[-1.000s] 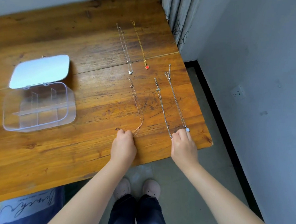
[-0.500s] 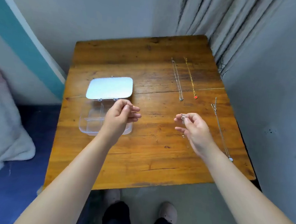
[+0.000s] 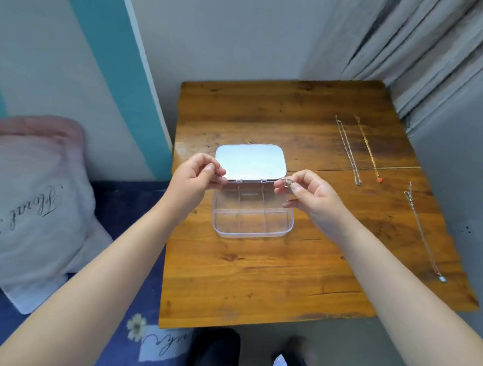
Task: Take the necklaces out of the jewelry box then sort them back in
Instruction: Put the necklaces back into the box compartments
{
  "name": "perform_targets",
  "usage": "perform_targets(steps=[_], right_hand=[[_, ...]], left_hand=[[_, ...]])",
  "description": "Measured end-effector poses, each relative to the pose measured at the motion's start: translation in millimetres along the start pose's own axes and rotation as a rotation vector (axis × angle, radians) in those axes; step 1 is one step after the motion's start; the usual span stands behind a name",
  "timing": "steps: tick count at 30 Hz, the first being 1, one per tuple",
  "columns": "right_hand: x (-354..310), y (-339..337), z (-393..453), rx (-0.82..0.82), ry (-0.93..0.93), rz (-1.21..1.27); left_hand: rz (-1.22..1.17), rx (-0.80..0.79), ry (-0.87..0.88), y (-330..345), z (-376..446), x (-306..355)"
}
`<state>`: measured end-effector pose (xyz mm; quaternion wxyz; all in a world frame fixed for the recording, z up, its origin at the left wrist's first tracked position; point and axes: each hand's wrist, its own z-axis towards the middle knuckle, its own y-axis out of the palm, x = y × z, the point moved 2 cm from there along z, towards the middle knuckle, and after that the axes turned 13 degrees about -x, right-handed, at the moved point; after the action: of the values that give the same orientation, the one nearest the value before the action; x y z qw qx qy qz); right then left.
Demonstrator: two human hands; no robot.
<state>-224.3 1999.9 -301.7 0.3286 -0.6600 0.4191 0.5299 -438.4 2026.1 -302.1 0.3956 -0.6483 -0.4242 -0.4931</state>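
A clear jewelry box (image 3: 252, 231) with several compartments lies open in the middle of the wooden table (image 3: 271, 276), its pale lid (image 3: 251, 161) folded back. My left hand (image 3: 196, 179) hovers over the box's left rear corner, fingertips pinched on a thin necklace that barely shows. My right hand (image 3: 309, 194) hangs over the right rear corner, pinching a bunched silver necklace (image 3: 287, 182). On the table's right side lie a silver chain (image 3: 348, 150), a gold chain with a red pendant (image 3: 368, 150) and a long silver chain with a white pendant (image 3: 425, 235).
A white pillow (image 3: 28, 196) and a blue patterned bed sheet (image 3: 105, 322) lie left of the table. Grey curtains (image 3: 415, 52) hang behind the table's far right corner. A grey wall (image 3: 469, 176) stands close along the right edge.
Both hands lifted a necklace each from the table's right side and carried them left to above the open box. The view swung left, bringing the pillow and bed into sight.
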Motion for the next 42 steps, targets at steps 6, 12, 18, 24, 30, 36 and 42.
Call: perform_targets(steps=[6, 12, 18, 24, 30, 36, 42], right_hand=[[-4, 8, 26, 0.055, 0.019, 0.019], [-6, 5, 38, 0.045, 0.014, -0.014], [-11, 17, 54, 0.045, 0.034, -0.097], [-13, 16, 59, 0.065, 0.063, -0.045], [-1, 14, 59, 0.075, 0.123, -0.005], [9, 14, 62, 0.065, 0.104, 0.014], [23, 8, 69, 0.118, 0.165, -0.021]], left_hand=[[-0.033, 0.008, 0.077, -15, 13, 8], [-0.015, -0.033, 0.125, -20, 20, 26], [-0.030, -0.035, 0.127, -15, 17, 37], [-0.040, -0.010, 0.070, -15, 16, 22], [-0.015, -0.040, 0.023, -11, 16, 5], [0.013, -0.057, -0.021, -7, 21, -5], [0.105, -0.035, -0.169, -7, 35, -27]])
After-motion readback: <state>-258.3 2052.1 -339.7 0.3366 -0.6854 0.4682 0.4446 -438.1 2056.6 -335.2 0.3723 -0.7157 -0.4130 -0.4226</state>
